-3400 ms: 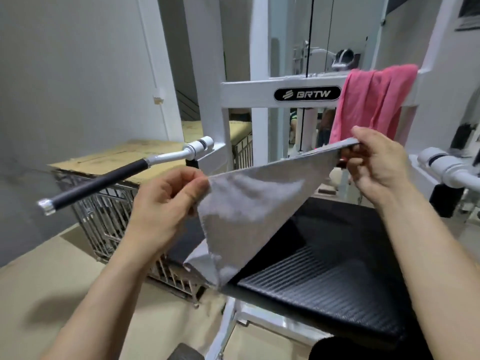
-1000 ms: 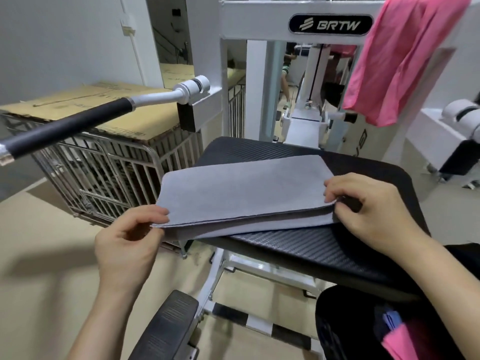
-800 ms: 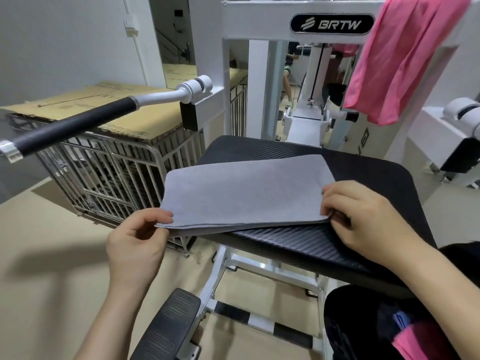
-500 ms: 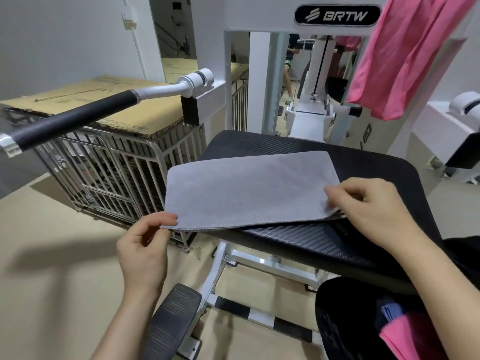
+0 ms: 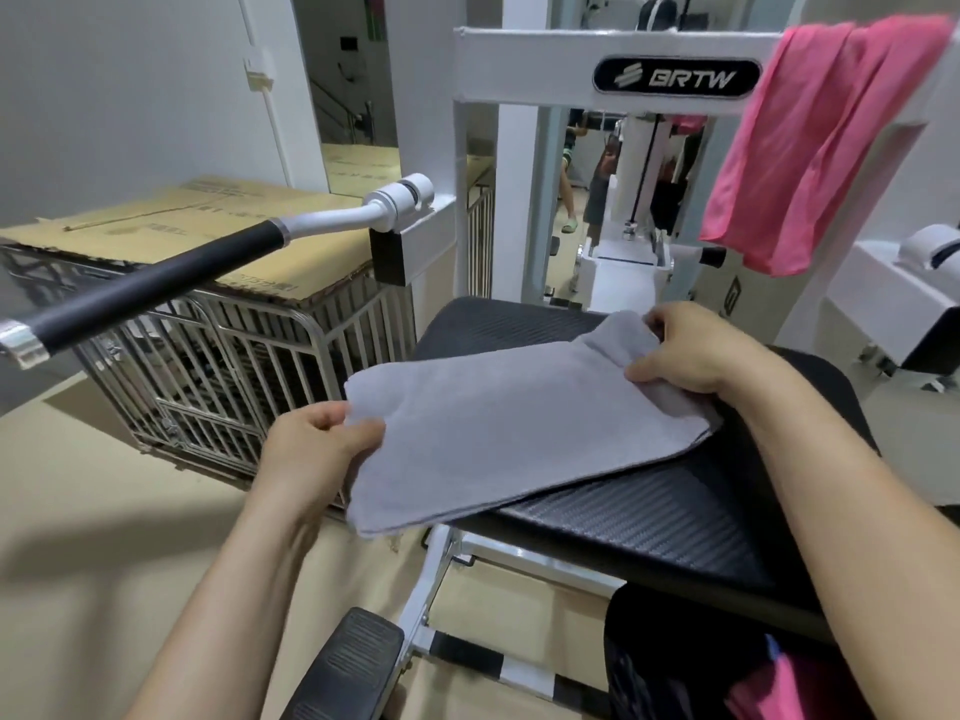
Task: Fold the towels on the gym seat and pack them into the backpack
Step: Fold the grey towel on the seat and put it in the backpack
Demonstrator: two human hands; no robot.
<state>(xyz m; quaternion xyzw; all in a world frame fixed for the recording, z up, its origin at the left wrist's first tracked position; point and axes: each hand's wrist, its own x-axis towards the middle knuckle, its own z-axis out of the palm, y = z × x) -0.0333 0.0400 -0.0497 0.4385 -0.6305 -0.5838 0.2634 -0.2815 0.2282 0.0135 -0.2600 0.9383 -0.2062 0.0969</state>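
Head view: pinching left edge of grey towel (image 5: 519, 428) with left hand (image 5: 311, 449), thumb on top. Gripping its bunched far-right corner with right hand (image 5: 691, 350), fingers curled. Lying folded on gym seat (image 5: 649, 517), overhanging left side. Since half a second ago: shifted right grip from near corner to far corner, raised it off flat.

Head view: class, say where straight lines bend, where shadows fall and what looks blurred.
Head view: the wide-angle lens bends and tilts the white machine frame; soft shadows lie on the floor; the pink towel looks slightly blurred.
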